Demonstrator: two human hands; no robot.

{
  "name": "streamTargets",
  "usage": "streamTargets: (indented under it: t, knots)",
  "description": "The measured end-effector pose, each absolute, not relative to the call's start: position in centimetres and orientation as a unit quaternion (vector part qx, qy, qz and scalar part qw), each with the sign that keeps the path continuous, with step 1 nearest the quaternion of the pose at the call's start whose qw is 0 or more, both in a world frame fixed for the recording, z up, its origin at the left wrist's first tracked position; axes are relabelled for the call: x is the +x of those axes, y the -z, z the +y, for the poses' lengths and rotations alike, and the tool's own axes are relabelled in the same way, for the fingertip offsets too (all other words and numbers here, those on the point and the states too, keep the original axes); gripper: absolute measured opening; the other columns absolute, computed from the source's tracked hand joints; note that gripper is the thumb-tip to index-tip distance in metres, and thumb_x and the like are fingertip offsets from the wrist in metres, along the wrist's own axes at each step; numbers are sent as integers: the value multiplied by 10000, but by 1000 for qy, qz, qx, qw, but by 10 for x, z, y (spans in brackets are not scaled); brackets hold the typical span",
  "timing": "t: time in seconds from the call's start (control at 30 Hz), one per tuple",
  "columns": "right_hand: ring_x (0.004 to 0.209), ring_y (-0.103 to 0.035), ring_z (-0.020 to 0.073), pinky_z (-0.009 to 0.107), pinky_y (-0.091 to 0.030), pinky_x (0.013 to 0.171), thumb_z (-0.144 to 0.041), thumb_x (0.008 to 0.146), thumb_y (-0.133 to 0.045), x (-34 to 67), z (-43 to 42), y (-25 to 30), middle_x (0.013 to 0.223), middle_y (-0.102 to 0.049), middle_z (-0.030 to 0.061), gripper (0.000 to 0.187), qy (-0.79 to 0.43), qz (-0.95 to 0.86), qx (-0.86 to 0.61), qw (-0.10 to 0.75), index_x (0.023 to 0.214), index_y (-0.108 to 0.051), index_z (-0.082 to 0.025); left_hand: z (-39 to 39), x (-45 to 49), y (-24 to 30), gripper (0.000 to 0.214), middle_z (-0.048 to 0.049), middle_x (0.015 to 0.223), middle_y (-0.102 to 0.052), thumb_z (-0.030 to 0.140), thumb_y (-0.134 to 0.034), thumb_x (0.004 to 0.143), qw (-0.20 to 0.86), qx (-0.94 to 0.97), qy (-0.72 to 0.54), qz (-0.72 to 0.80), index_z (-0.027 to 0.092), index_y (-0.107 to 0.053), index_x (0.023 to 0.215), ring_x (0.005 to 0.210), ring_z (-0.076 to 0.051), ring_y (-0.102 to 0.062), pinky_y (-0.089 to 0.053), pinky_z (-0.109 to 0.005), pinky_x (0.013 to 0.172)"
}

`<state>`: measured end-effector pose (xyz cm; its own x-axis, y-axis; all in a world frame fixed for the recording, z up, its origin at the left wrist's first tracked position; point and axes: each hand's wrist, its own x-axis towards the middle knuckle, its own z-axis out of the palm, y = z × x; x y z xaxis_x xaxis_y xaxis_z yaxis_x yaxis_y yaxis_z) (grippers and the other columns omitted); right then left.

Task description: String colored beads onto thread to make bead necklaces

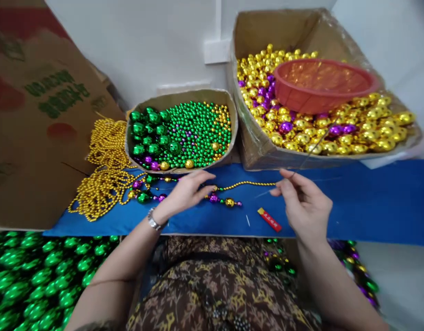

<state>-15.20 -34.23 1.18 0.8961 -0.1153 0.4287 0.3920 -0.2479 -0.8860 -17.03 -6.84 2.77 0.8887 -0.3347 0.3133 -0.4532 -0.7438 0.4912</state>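
Note:
My left hand (187, 192), with a metal watch (153, 219) on its wrist, reaches over mixed beads on the blue tabletop. Its fingers are stretched out, with a gap between thumb and forefinger. The thumb tip is close to a gold bead string (248, 183). At that string's other end, my right hand (306, 202) is closed in a pinch. A thin dark wire or needle (313, 148) sticks up from the right fingers. Below the left hand lies a short string of purple, green and gold beads (228, 202), partly hidden by it.
Behind stand a box of small green beads (198, 133) and a larger box of gold beads (301, 133) holding a red basin (311, 103). Gold bead strands (98, 191) are heaped at left. A red packet (269, 219) and a small white stick (247, 220) lie near the front edge.

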Motion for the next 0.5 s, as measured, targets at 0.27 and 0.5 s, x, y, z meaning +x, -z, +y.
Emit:
streamTargets:
  t: [0.27, 0.5]
  knots:
    - [648, -693, 112, 265, -586, 625, -314, 907, -611, -152, -345, -7, 866, -685, 4, 238, 199, -116, -772, 592, 1132, -684, -282, -63, -175, -21, 280, -94, 1137, -675, 309, -539, 940, 295, 928, -102, -205, 167, -612, 1170, 1024, -178, -649, -538, -341, 886]
    - [675, -700, 107, 255, -572, 620, -290, 916, -599, -145, -345, -13, 928, -684, 3, 221, 220, -141, -776, 574, 1121, -682, -293, -64, -171, -21, 291, -94, 1127, -678, 317, -539, 941, 289, 926, -86, -227, 161, -611, 1175, 1013, -176, -657, -544, -329, 872]
